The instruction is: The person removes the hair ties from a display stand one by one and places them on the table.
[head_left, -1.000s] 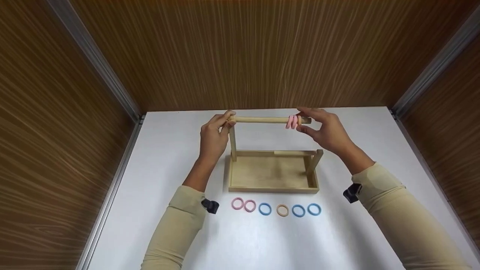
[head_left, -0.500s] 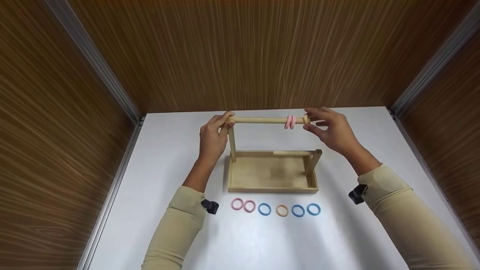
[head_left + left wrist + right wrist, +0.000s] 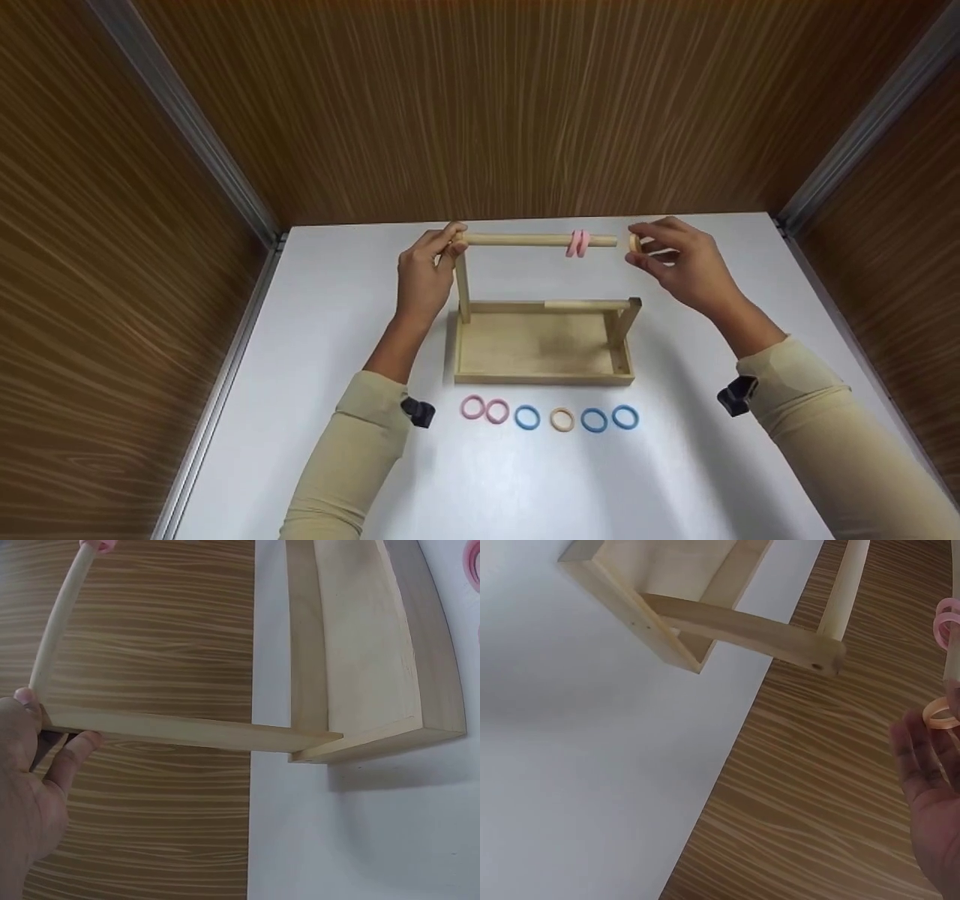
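A wooden stand (image 3: 547,379) has a tray base, a tall left post (image 3: 463,289) and an upper rod (image 3: 517,240) running rightward to a free end. At the corner where post and rod meet, my left hand (image 3: 424,277) grips the stand, thumb and fingers round it in the left wrist view. Two pink rings (image 3: 573,244) hang on the rod near its free end. Just right of that end, apart from it, my right hand (image 3: 694,262) pinches a light orange ring (image 3: 634,243) between thumb and fingers. The right wrist view shows this orange ring (image 3: 933,714) partly cut off.
A shorter right post (image 3: 627,319) carries a lower rod (image 3: 585,305). In front of the tray, a row of loose rings lies on the white table (image 3: 510,487): two pink (image 3: 472,407), several blue (image 3: 527,418) and one orange (image 3: 562,420). Wood-grain panels (image 3: 480,112) enclose the table.
My right hand has drawn the orange ring rightward along the rod and off its free end. The two pink rings stay on the rod, and my left hand keeps its place.
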Tool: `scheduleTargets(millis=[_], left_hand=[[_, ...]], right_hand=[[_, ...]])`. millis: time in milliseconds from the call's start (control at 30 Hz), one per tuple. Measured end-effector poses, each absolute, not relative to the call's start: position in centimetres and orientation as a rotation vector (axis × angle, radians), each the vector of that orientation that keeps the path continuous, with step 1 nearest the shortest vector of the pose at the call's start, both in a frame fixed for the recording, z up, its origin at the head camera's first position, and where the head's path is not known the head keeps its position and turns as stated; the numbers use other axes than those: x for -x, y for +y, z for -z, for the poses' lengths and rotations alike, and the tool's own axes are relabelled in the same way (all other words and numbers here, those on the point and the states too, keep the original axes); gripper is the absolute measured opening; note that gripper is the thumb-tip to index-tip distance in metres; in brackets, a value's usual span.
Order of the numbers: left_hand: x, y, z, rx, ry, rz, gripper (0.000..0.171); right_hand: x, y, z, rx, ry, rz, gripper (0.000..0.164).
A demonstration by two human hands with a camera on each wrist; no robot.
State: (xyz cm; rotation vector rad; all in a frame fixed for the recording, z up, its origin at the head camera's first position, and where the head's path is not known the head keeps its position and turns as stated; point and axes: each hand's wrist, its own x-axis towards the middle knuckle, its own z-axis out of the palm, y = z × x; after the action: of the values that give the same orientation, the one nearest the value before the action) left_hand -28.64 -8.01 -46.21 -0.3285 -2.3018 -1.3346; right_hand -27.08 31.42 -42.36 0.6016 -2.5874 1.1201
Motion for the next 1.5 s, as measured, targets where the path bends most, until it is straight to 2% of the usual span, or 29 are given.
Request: scheduleTargets(millis=[667,1067,1500], left_hand=[[28.7,-8.2,46.2,0.324,-2.273,1.335,0.038],[28.7,-8.4,46.2,0.338,-2.262,1.313,0.035],[28.7,-8.2,46.3,0.326,-2.283,1.328,0.039]], right_hand=[[24.3,34.3,44.5,-0.761,-2.74,-0.82,0.023],[22.5,35.0,46.8,-0.823,-2.962,-0.782,0.025],[20.4,35.4,50.1,-1.064,-2.968,-0.693,0.021]])
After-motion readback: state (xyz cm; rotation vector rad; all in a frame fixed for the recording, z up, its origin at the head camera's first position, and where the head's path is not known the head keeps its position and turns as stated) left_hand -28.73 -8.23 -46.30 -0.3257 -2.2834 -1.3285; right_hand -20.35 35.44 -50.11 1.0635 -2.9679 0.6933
